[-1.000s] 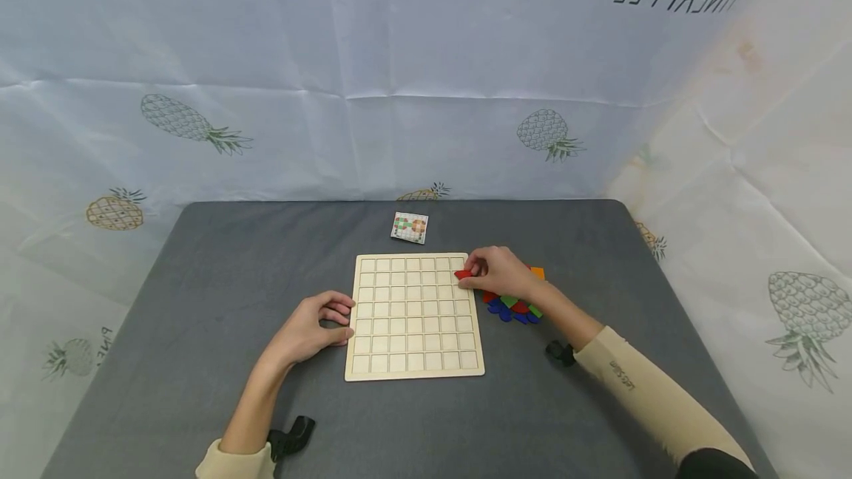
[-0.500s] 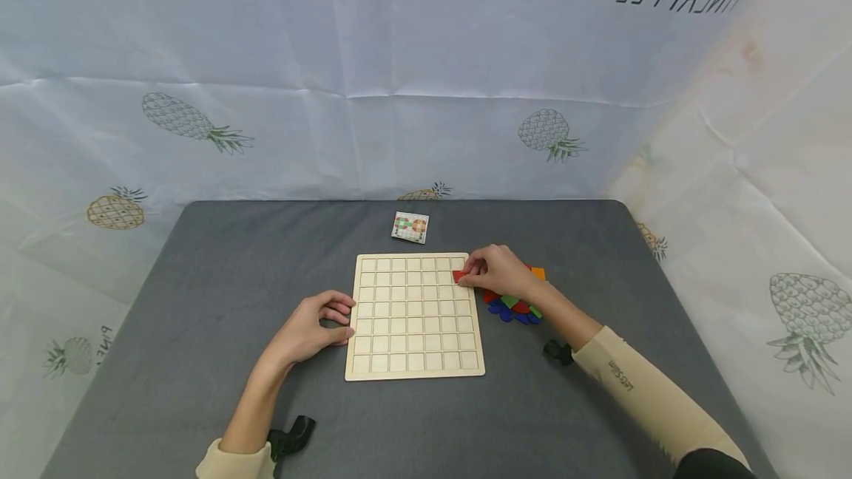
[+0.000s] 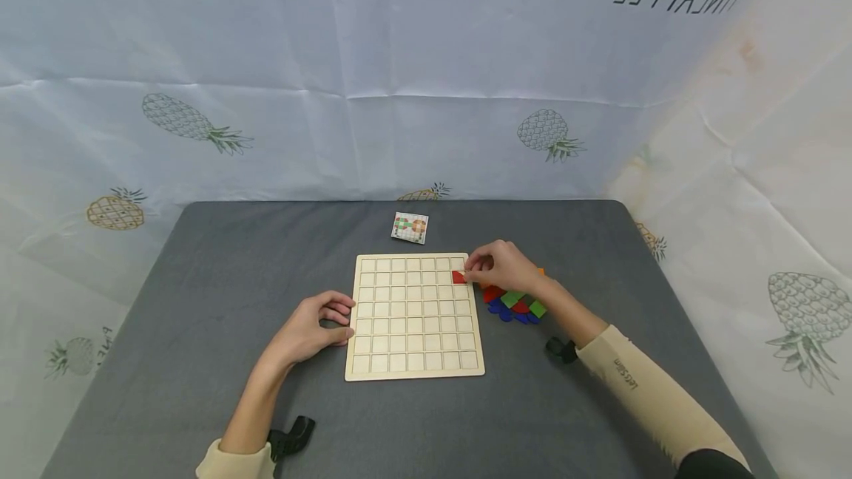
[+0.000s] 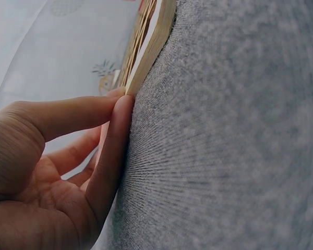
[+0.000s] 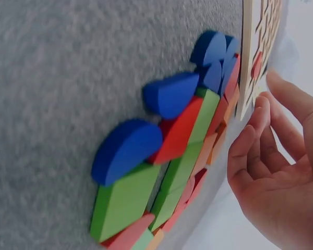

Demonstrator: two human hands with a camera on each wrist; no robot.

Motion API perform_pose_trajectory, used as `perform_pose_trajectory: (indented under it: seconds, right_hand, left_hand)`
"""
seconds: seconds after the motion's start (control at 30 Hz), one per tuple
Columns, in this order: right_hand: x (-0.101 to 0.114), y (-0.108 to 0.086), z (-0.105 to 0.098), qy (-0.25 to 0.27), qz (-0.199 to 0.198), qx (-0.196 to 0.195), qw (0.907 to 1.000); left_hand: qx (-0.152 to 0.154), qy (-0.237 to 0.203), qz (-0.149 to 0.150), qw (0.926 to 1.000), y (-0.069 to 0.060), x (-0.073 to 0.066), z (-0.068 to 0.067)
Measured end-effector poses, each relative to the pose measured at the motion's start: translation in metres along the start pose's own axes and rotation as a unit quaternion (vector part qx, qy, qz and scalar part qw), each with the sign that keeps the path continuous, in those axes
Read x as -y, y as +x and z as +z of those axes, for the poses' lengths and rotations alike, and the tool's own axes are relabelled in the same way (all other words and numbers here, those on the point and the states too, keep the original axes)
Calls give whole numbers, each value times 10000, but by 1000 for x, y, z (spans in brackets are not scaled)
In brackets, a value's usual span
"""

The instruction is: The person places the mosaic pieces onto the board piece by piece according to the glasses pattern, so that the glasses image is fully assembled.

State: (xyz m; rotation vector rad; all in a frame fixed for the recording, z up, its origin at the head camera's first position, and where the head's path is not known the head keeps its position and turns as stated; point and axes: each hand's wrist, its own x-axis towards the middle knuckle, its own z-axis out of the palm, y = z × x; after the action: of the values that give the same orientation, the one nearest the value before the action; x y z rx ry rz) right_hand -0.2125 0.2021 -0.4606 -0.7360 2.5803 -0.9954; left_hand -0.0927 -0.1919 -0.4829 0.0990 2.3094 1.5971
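- Left hand point(image 3: 313, 324): relaxed, thumb and fingertips touching the left edge of the wooden grid board point(image 3: 406, 313)
- Right hand point(image 3: 499, 266): loosely bent, holding nothing, fingertips at the board's right edge
- Red piece point(image 3: 459, 277): on the board, rightmost column, second row from the far side, just beside the right hand
- Head view only: patterned card point(image 3: 409, 228), beyond the board
- Left wrist view: board thickness, level against the grey cloth point(image 4: 224, 130)
- Right wrist view: block thickness in the coloured pile point(image 5: 180, 159), partly hidden by the hand in the head view
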Motion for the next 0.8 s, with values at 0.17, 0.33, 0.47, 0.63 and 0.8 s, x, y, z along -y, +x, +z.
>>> perform_pose_trajectory:
  seconds: [0.17, 0.33, 0.47, 0.63, 0.8]
  right_hand:
    - [-6, -5, -11, 144, 100, -18, 9998]
    - [-16, -11, -24, 265, 103, -79, 9996]
    - [-24, -14, -32, 238, 78, -49, 9997]
    - [-35, -15, -36, 4, -8, 27, 10000]
    - [-42, -16, -37, -42, 107, 168, 9998]
  left_hand:
    - [1, 1, -39, 10000, 0, 0, 0]
    - [-4, 49, -25, 10000, 1, 0, 0]
    - [2, 32, -45, 10000, 1, -1, 0]
    - [4, 45, -24, 10000, 1, -1, 0]
    - [-2, -20, -44, 10000, 0, -2, 0]
